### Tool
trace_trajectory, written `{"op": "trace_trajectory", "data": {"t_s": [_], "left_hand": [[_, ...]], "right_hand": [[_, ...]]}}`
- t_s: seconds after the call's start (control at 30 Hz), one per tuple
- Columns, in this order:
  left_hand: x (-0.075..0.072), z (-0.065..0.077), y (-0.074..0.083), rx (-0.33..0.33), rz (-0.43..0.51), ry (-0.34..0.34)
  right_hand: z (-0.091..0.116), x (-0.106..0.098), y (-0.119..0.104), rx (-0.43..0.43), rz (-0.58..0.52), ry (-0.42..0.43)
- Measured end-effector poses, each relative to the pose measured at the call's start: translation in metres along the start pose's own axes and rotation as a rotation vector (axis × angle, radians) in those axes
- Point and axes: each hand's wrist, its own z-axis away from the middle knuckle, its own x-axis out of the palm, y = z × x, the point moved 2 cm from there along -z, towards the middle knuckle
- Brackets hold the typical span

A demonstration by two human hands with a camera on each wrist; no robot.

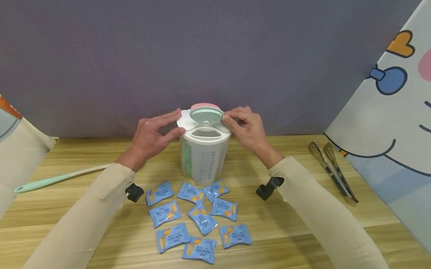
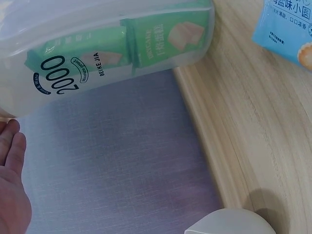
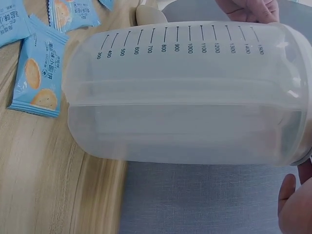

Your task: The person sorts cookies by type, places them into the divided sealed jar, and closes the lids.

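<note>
A translucent storage canister [image 1: 204, 160] with a white lid [image 1: 186, 119] stands upright near the back of the table. On its top, a mint flap [image 1: 204, 115] is raised, with a pink flap [image 1: 205, 105] behind it. My left hand [image 1: 149, 135] grips the lid's left edge, thumb in front and fingers farther back. At the right edge, my right hand [image 1: 247, 127] pinches the lid between thumb and fingers. Green cake packets [image 2: 168, 39] show through one side of the canister; the side with the measuring scale [image 3: 190, 48] shows no packets behind it.
Several blue biscuit packets [image 1: 166, 213] lie on the wooden table [image 1: 277, 248] in front of the canister. A mint-handled utensil [image 1: 52, 181] lies at left, its other end hidden by my arm. Metal tongs [image 1: 332, 171] lie at right. A grey panel [image 1: 208, 46] rises behind.
</note>
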Motion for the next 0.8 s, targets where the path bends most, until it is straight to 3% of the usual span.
{"op": "trace_trajectory", "data": {"t_s": [0.27, 0.8], "left_hand": [[0.0008, -0.0012, -0.0018, 0.059, 0.032, 0.041], [0.0007, -0.0013, -0.0011, 0.03, 0.028, 0.027]], "right_hand": [[-0.0012, 0.0025, -0.0008, 0.046, 0.005, 0.033], [-0.0026, 0.0054, -0.0036, 0.149, -0.009, 0.06]]}}
